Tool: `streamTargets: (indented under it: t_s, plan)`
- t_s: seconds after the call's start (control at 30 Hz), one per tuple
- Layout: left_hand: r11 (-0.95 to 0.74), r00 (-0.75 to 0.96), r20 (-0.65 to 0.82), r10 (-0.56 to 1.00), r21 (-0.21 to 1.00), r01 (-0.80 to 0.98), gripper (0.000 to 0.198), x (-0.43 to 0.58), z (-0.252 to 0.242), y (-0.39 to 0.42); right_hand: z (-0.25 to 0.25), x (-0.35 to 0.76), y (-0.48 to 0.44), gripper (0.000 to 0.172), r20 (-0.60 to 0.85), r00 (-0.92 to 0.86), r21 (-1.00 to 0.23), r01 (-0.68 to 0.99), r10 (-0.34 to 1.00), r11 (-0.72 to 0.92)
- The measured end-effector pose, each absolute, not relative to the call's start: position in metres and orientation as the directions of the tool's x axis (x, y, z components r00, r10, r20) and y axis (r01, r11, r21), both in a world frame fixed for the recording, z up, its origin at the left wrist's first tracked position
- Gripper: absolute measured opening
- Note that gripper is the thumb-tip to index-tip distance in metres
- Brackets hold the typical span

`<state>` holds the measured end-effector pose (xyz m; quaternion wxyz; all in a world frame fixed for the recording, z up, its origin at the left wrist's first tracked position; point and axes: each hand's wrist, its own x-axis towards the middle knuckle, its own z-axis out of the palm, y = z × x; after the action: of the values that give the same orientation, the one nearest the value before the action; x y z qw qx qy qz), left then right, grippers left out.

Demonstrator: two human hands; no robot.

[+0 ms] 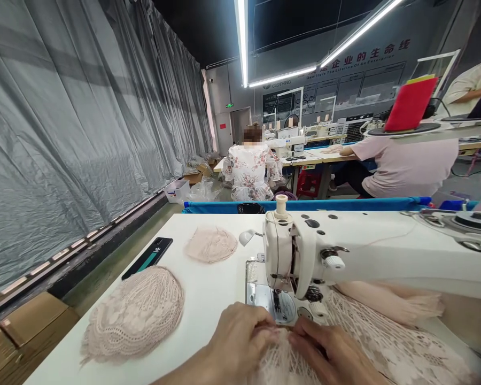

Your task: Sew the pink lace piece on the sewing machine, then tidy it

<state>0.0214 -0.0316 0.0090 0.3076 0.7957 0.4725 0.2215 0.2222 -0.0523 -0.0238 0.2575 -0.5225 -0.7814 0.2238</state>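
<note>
My left hand and my right hand are close together just in front of the needle of a white sewing machine. Between them is a piece of pale pink lace fabric, its edge pinched in the fingers of both hands near the presser foot. More lace lies under the machine arm to the right. Left of my hands, a stack of lace pieces rests on the white table, and a smaller sheer piece lies farther back.
A dark phone lies at the table's left edge. Cardboard boxes stand on the floor at lower left. Beyond the table runs a blue cloth trough. Two people sit at other machines ahead; a red thread cone stands at right.
</note>
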Motion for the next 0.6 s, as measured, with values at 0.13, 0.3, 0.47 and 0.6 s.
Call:
streamTargets:
  t_s: [0.13,0.3,0.47,0.6]
  plan:
    - [-0.766,0.56,0.537,0.631,0.316,0.56,0.022,0.019,-0.005,-0.036,-0.029,0.226,-0.05,0.033,0.208,-0.351,-0.583,0.705,0.913,0.404]
    - [-0.704,0.567,0.418,0.71,0.402,0.585,0.028,0.023,-0.011,-0.034,-0.025,0.225,-0.053,0.031,0.29,-0.366,-0.535,0.704,0.884,0.467]
    - [-0.378,0.471,-0.007,0.882,0.586,0.717,0.03,0.033,-0.003,-0.022,-0.025,0.226,-0.05,0.028,0.453,-0.455,-0.239,0.767,0.767,0.596]
    - [-0.345,0.434,-0.038,0.9,0.547,0.763,0.019,0.037,-0.003,-0.018,-0.031,0.235,-0.046,0.019,0.578,-0.442,-0.015,0.835,0.686,0.551]
